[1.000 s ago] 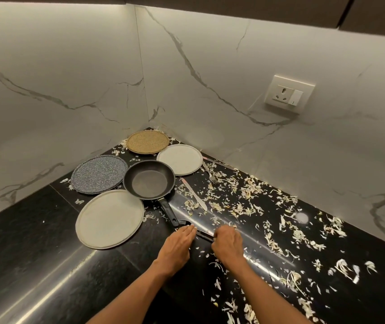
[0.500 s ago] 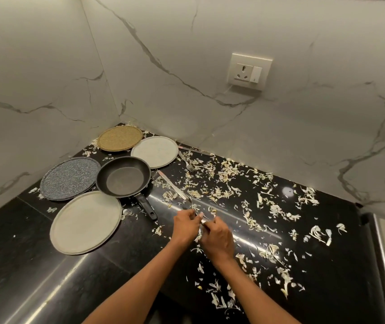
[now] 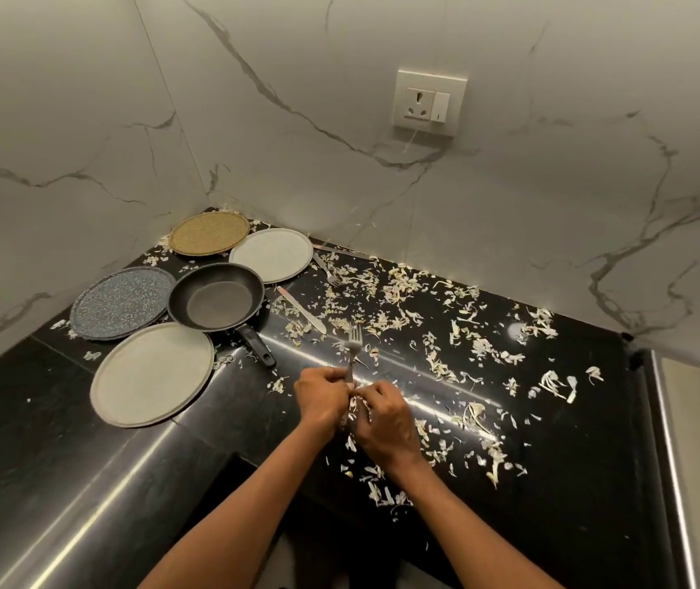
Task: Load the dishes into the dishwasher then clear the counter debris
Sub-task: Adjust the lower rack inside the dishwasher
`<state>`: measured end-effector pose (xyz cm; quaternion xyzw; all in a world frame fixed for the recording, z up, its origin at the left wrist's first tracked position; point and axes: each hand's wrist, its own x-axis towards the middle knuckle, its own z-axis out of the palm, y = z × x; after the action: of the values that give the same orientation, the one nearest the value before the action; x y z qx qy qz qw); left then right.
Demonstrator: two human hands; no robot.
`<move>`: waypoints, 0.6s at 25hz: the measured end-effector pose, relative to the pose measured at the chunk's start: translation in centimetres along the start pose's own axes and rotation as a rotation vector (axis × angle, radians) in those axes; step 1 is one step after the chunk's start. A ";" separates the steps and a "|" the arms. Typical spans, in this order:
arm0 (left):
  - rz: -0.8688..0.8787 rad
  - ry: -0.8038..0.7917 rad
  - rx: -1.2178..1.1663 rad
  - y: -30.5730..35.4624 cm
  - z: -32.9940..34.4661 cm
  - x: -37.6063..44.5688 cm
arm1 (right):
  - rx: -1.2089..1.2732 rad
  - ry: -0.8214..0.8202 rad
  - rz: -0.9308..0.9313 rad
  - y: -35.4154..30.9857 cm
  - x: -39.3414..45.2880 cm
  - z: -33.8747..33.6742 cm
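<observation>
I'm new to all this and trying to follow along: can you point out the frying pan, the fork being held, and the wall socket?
frying pan [image 3: 217, 300]: head view, on its dark inner base.
fork [image 3: 354, 338]: head view, on the tines above the hands.
wall socket [image 3: 429, 103]: head view, on the middle of its white faceplate.

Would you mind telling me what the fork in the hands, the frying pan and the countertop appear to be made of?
Fork: likely stainless steel; silvery, with bright tines.
Frying pan: probably non-stick coated metal; matte dark grey all over, with a black, plastic-looking handle.
Countertop: seemingly polished black stone, perhaps granite; faintly speckled, glossy, mirroring the light in streaks.
</observation>
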<state>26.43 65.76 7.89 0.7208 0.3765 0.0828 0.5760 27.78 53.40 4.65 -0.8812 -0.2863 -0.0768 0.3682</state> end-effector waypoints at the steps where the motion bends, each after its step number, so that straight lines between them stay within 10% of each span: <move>1: 0.052 -0.023 0.046 -0.1 -0.5 -0.7 | -0.007 0.031 0.017 0.0 -0.2 -0.5; 15: 0.543 -0.164 0.556 -7.0 -6.9 -17.4 | -0.305 0.073 -0.022 -4.9 -15.5 -8.1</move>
<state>7.28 60.31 9.31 0.9269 0.1331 0.0691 0.3441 12.85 43.59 7.99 -0.9203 -0.2673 -0.1557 0.2393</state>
